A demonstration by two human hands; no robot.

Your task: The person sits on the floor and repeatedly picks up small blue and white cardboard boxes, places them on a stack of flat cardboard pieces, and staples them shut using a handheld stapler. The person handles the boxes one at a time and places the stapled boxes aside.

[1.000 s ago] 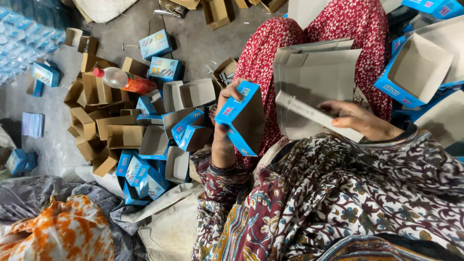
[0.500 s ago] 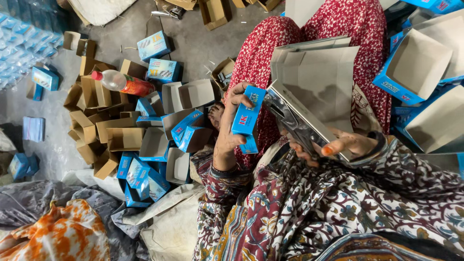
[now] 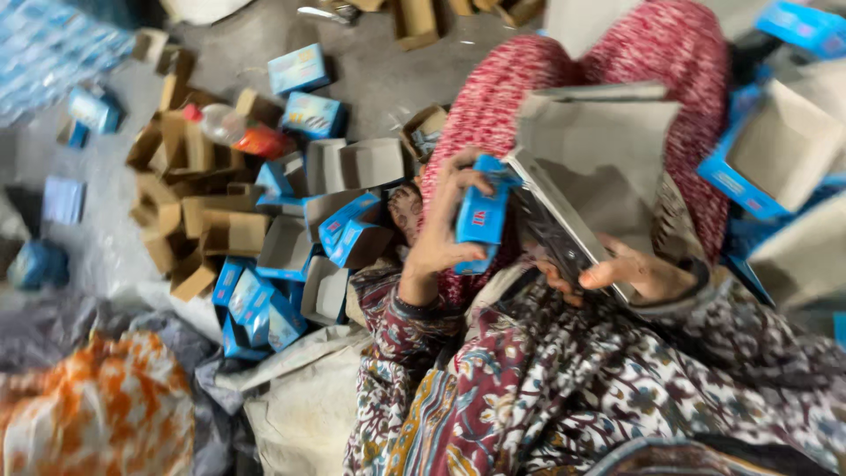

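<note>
— What has changed in the last second?

— The left hand [image 3: 441, 238] has turned its small blue carton [image 3: 483, 216] from an open-mouthed tilt to standing on end, narrow face to the camera, fingers wrapped around it and thumb underneath. It has drawn in until it sits just beside the stack of grey flattened cartons [image 3: 599, 167] that the right hand [image 3: 634, 273] props up against the lap.

— And the right hand itself?

— Clamped on the lower edge of that grey stack, fingers spread along it; a second ago the stack lay flatter, now it stands steeper, its bare grey inner face toward the camera.

— What does that say about the work?

— By the look of it, one carton is formed and gripped while the flat stock stays ready in the other hand; the shaping of this piece seems near done.

— The packaging around them?

— On the concrete floor [image 3: 379, 79] to the left, a heap of finished blue cartons [image 3: 264, 300] mixed with open brown cardboard trays [image 3: 203, 220]. Two blue boxes [image 3: 304, 88] lie apart, farther up. A clear plastic bottle with a red cap [image 3: 229, 128] rests on the brown trays. At right, larger open blue-sided boxes [image 3: 775, 159] with grey insides. Printed labelling shows on the blue faces, blurred.
</note>
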